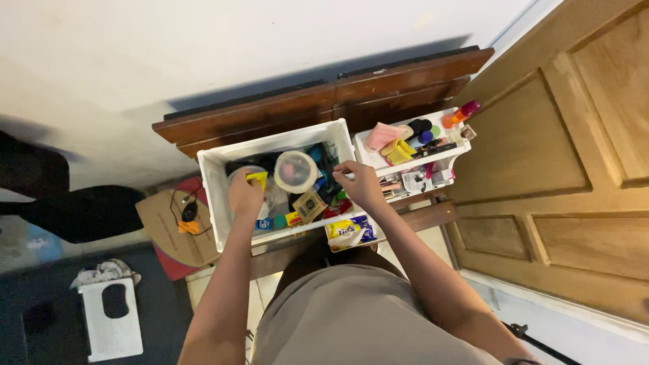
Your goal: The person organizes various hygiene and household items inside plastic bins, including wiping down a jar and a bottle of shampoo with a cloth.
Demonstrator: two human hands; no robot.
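At frame centre, our left hand has fingers clamped on a yellow piece over the white bin, lifted clear for sorting. Our right hand has fingers pinched on a small white item, too small to identify.

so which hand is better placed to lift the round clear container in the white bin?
Left, likely. The left hand sits beside the round clear container; the right hand is further off, fingers pinching something small.
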